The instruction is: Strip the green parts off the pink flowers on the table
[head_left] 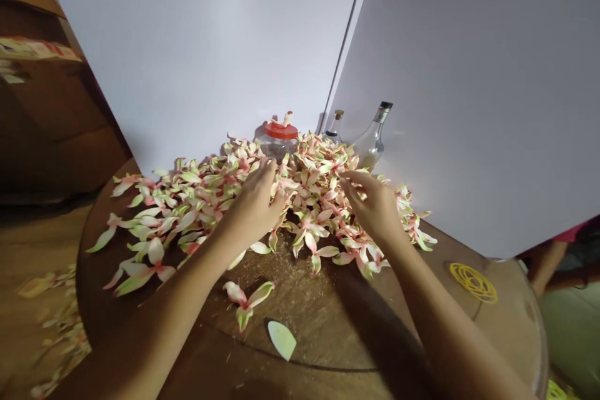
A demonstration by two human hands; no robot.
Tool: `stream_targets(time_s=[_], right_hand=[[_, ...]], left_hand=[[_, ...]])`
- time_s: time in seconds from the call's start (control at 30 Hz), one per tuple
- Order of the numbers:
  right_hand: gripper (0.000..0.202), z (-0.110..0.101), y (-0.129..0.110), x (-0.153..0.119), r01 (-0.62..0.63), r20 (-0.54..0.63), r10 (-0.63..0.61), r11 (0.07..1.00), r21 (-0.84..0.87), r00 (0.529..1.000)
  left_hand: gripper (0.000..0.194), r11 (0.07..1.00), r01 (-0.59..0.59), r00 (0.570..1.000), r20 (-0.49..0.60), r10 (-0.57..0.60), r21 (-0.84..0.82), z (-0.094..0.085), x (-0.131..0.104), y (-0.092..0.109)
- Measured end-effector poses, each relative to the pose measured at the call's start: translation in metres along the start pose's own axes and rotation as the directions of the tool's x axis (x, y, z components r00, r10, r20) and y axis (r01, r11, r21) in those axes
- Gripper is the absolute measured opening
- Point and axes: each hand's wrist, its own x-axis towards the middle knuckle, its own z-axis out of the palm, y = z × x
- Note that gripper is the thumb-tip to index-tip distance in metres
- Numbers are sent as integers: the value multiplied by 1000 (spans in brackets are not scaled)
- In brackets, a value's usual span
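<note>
A large heap of pink, white and pale green flowers [309,194] spreads over the round brown table [309,331]. My left hand [260,200] reaches into the heap's middle, fingers stretched forward and thumb apart. On the other side, my right hand [372,203] touches the heap with fingers loosely bent and apart; no flower shows in its grip. Between my forearms lie a single three-petalled flower [246,303] and a loose pale petal [282,340]. Behind the heap stands a clear jar with a red lid [281,130], a flower resting on top.
Two glass bottles, one small [334,128] and one taller [372,140], stand behind the flowers. White panels [210,44] rise at the back. Yellow rubber bands [473,282] lie at the right. Fallen petals [60,325] litter the floor at left; part of another person [550,262] shows at right.
</note>
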Motion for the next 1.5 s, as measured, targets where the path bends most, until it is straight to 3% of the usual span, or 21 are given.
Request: stream_targets(time_s=[0.13, 0.23, 0.3, 0.47, 0.7, 0.9, 1.03, 1.1, 1.17, 1.33, 1.4, 1.5], right_hand=[[37, 35, -2, 49, 158, 195, -117, 966, -205, 974], [19, 60, -2, 72, 172, 268, -94, 942, -288, 959], [16, 65, 1, 80, 153, 270, -67, 938, -312, 961], [13, 49, 18, 89, 146, 252, -59, 929, -341, 966], [13, 29, 31, 82, 174, 258, -82, 918, -357, 963], [55, 7, 31, 69, 181, 359, -30, 900, -396, 933], [70, -1, 5, 74, 243, 471, -69, 916, -319, 879], [58, 8, -12, 79, 292, 546, -117, 925, -244, 829], [40, 28, -25, 83, 331, 589, -98, 894, -301, 802], [24, 85, -30, 82, 282, 511, 29, 807, -519, 859], [23, 95, -29, 82, 255, 464, 42, 790, -557, 885], [19, 94, -32, 88, 221, 419, 47, 794, -566, 907]], left_hand=[[60, 980, -72, 997, -7, 75, 186, 5, 2, -8], [56, 960, -109, 992, -33, 121, 260, 7, 2, -13], [52, 950, -118, 986, -80, 147, 288, 7, 2, -16], [45, 944, -142, 959, -194, 205, 299, 3, 5, -21], [43, 943, -120, 961, -202, 188, 309, 1, 6, -21], [45, 948, -101, 970, -182, 161, 301, 3, 4, -20], [49, 948, -105, 966, -197, 170, 302, 2, 4, -20], [50, 945, -116, 964, -197, 181, 306, 2, 4, -20], [49, 942, -127, 960, -201, 196, 310, 2, 4, -20], [41, 939, -148, 944, -238, 228, 311, 3, 3, -19], [39, 936, -154, 944, -232, 234, 318, 3, 3, -18], [38, 933, -160, 942, -233, 242, 323, 2, 4, -16]])
